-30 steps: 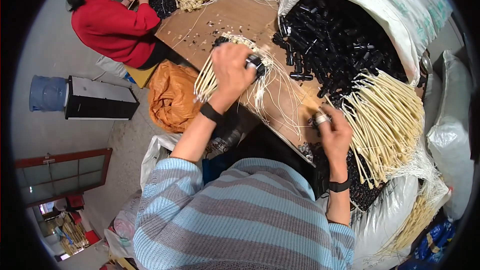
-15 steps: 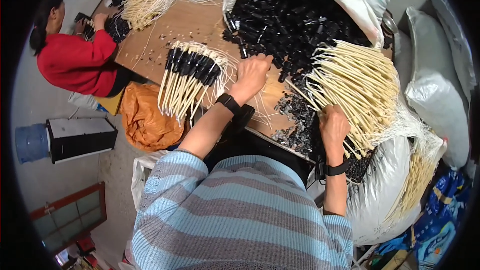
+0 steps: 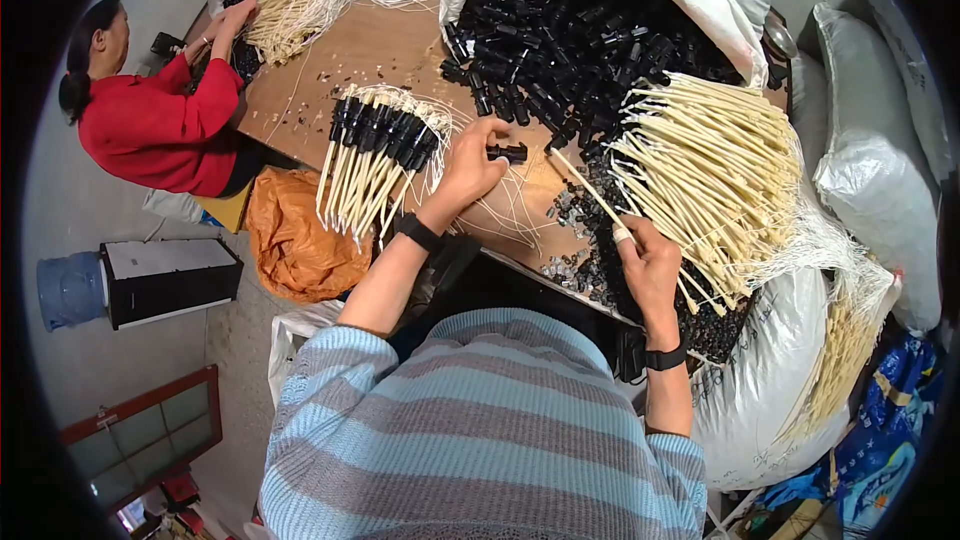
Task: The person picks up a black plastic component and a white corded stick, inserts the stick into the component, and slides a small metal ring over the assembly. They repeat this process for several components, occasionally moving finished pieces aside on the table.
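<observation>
Above the brown table (image 3: 385, 50), my left hand (image 3: 468, 165) is closed on a small black plastic fitting (image 3: 508, 153), pinched between thumb and fingers. My right hand (image 3: 652, 265) grips the lower part of a thin cream-coloured rod (image 3: 585, 187). The rod's tip points up and left, a short way to the right of the fitting and apart from it. Left of my left hand lies a row of cream rods with black fittings on their upper ends (image 3: 390, 145). A big pile of plain cream rods (image 3: 710, 180) with white cords is beside my right hand.
An open white sack (image 3: 745, 30) spills many black fittings (image 3: 590, 20) at the back. Small dark clips (image 3: 580, 275) lie near the front edge. Someone in red (image 3: 160, 130) works at the far left, beside an orange bag (image 3: 300, 240). Full sacks (image 3: 870, 160) stand at right.
My left hand has drawn back from the black pile with a fitting. My right hand has come slightly left, holding one rod out from the pile. The other person's arms have moved up.
</observation>
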